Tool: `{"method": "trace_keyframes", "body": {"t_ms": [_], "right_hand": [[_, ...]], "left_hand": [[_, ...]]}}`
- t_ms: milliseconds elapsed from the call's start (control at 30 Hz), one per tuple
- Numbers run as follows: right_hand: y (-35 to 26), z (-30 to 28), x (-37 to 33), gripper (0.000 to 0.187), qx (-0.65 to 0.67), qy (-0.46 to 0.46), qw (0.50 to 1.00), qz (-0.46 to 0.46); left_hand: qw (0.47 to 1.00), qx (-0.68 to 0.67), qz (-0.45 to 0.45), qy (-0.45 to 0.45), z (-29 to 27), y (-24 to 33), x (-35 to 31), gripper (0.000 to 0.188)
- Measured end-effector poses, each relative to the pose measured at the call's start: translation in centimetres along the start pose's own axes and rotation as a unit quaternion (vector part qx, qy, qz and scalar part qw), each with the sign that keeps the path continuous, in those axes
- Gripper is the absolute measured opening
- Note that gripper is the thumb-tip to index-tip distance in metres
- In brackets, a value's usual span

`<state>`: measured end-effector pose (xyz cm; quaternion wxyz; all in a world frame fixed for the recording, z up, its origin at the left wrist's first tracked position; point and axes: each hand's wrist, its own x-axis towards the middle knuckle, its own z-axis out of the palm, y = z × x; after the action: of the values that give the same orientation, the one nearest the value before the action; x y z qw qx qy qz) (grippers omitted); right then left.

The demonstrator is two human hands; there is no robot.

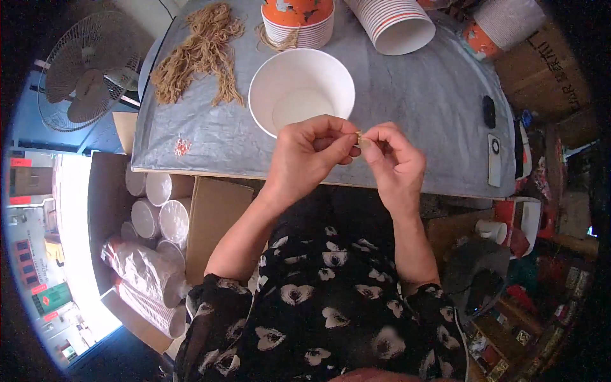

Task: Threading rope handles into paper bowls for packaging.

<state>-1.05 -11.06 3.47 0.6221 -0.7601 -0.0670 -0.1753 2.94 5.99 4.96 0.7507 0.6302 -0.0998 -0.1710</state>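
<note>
My left hand (304,153) and my right hand (398,162) meet above the table's near edge, their thumbs and forefingers pinched together. Between the fingertips is a tiny yellowish-tan piece (359,137), too small to name and mostly covered by the fingers. Just beyond my left hand, a white paper tub (300,76) stands upright with its mouth toward me; nothing shows inside it. A tangled heap of brown cords (198,54) lies at the far left of the table. A few more brown strands (279,41) rest against an orange-and-white stack of tubs (298,28).
Another stack of tubs (398,28) lies on its side on the grey-covered table (420,108). Small red-and-white bits (182,148) are at the left, a dark object (488,111) at the right. Below left, a cardboard box (219,210) holds wrapped tubs (149,270). A fan (89,76) stands left.
</note>
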Motion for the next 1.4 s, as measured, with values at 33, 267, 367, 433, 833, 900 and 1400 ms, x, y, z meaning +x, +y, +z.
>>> {"method": "trace_keyframes", "body": {"t_ms": [33, 267, 367, 433, 833, 900, 1400], "right_hand": [[-0.2, 0.1, 0.0, 0.009, 0.030, -0.001, 0.999, 0.036], [-0.2, 0.0, -0.1, 0.014, 0.183, 0.016, 0.969, 0.165], [0.4, -0.2, -0.3, 0.017, 0.196, 0.013, 0.964, 0.178], [0.3, -0.1, -0.3, 0.017, 0.197, 0.010, 0.964, 0.180], [-0.6, -0.7, 0.8, 0.019, 0.192, -0.025, 0.952, 0.237], [-0.7, -0.9, 0.8, 0.019, 0.182, -0.043, 0.951, 0.247], [-0.4, -1.5, 0.6, 0.011, 0.066, -0.101, 0.988, 0.101]], "left_hand": [[1.000, 0.011, 0.006, -0.001, 0.0, -0.1, 0.0, 0.015], [1.000, -0.022, 0.021, -0.007, 0.1, -0.2, -0.3, 0.018], [1.000, 0.008, 0.016, -0.016, 0.0, -0.2, -0.2, 0.017], [0.999, 0.012, 0.029, -0.016, 0.1, -0.4, -0.2, 0.015], [0.999, 0.004, 0.003, -0.049, -0.7, -0.3, -0.3, 0.014], [0.998, 0.002, 0.006, -0.054, -0.8, -0.2, -0.2, 0.014], [0.997, -0.043, 0.007, -0.057, -0.4, 0.2, -0.3, 0.008]]}}
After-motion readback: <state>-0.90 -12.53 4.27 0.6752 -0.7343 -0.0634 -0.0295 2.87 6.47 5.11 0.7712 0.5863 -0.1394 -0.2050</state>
